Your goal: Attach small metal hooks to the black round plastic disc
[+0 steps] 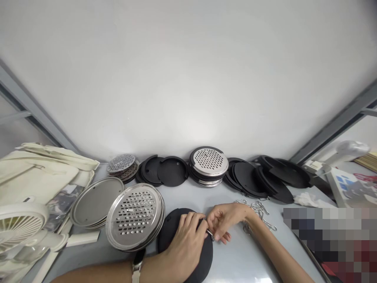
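A flat black round disc (207, 255) lies on the table before me. My left hand (188, 243) rests across it, fingers bent over its upper right part and gripping there. A small metal wire hook (210, 234) sticks out at the disc's right edge. My right hand (225, 222) pinches this hook between thumb and fingers, close to my left fingertips. Whether the hook passes through the disc is hidden by the fingers. Beside my right wrist lies a loose pile of similar metal hooks (261, 208). Left of the disc stands a stack of round metal grater plates (135, 216).
Plain metal discs (97, 202) lie further left, near a white fan (22, 224) and a cream bag (38, 173). Along the wall stand small perforated discs (120, 163), black round holders (172, 171), a grater stack (209, 161) and more black discs (250, 179).
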Demonstrator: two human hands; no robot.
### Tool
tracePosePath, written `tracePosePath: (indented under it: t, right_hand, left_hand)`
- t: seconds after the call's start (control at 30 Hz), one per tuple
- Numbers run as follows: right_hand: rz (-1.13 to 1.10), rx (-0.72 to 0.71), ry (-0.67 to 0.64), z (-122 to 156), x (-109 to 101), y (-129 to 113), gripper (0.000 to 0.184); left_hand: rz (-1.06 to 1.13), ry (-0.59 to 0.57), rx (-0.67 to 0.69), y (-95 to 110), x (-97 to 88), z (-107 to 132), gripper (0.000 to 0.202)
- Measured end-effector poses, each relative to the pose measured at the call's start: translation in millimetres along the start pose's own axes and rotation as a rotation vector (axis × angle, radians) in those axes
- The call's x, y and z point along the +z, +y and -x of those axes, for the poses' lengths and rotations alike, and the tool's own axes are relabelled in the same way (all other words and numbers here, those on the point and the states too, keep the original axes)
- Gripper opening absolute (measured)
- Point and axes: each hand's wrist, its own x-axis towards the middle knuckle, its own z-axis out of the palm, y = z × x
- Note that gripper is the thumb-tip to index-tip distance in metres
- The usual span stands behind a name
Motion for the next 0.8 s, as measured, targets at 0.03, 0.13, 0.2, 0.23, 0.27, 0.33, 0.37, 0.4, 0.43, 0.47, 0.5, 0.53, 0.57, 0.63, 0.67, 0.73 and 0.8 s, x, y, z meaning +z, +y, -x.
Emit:
tracePosePath:
  t: [0.03,0.13,0.2,0.23,0.27,0.33,0.37,0.4,0.43,0.47,0.5,0.53,0.57,0.63,0.67,0.73,0.8]
  right_hand:
    - [-0.001,0.003,0.000,0.1,0.4,-0.1,0.039]
    - [0.003,0.019,0.000,0.0,1.2,0.8,0.042]
    - [0.008,0.023,0.007,-0.2,1.4,2.0,0.045]
    - [0.011,0.021,0.010,-0.4,1.4,2.7,0.046]
    - [0.014,0.017,0.012,-0.6,1.4,3.3,0.046]
    - [0.018,0.005,0.006,-1.1,1.0,4.5,0.046]
    - [0.018,0.001,0.002,-1.4,0.6,5.2,0.045]
    - [0.019,-0.003,-0.003,-1.7,0.1,5.9,0.045]
    - [0.019,-0.007,-0.007,-2.0,-0.5,6.6,0.044]
    - [0.019,-0.011,-0.011,-2.4,-1.1,7.3,0.044]
    - [0.020,-0.015,-0.013,-2.7,-1.8,8.0,0.044]
    - [0.022,-0.020,-0.017,-3.0,-2.4,8.6,0.043]
    - [0.023,-0.024,-0.020,-3.1,-3.0,9.0,0.043]
    - [0.024,-0.032,-0.027,-3.1,-3.9,9.5,0.042]
    - [0.024,-0.034,-0.031,-2.9,-4.2,9.6,0.042]
    - [0.024,-0.037,-0.035,-2.4,-4.7,9.5,0.042]
    - [0.025,-0.040,-0.034,-2.0,-5.2,9.5,0.043]
  left_hand:
    - [0.005,0.002,-0.001,0.2,-0.1,-0.2,0.026]
    - [0.010,0.013,0.006,0.4,0.6,-0.5,0.027]
    - [0.015,0.023,0.006,0.5,1.1,-0.4,0.028]
    - [0.019,0.026,0.006,0.5,1.1,-0.4,0.028]
    - [0.022,0.026,0.005,0.6,1.0,-0.4,0.027]
    - [0.024,0.025,0.002,0.6,0.7,-0.3,0.024]
    - [0.026,0.027,-0.003,0.6,0.7,-0.3,0.023]
    - [0.030,0.033,-0.012,0.5,0.9,-0.1,0.022]
    - [0.034,0.042,-0.022,0.3,1.3,0.0,0.022]
    - [0.036,0.052,-0.032,0.2,1.8,0.2,0.023]
    - [0.036,0.062,-0.038,0.0,2.3,0.5,0.024]
    - [0.035,0.068,-0.041,-0.2,2.6,0.7,0.025]
    - [0.033,0.069,-0.041,-0.2,2.6,0.8,0.025]
    - [0.038,0.065,-0.039,0.2,1.8,0.8,0.025]
    - [0.049,0.060,-0.040,0.6,1.1,0.6,0.024]
    - [0.071,0.048,-0.040,1.4,-0.4,0.2,0.023]
    - [0.082,0.047,-0.046,1.9,-1.1,-0.2,0.022]
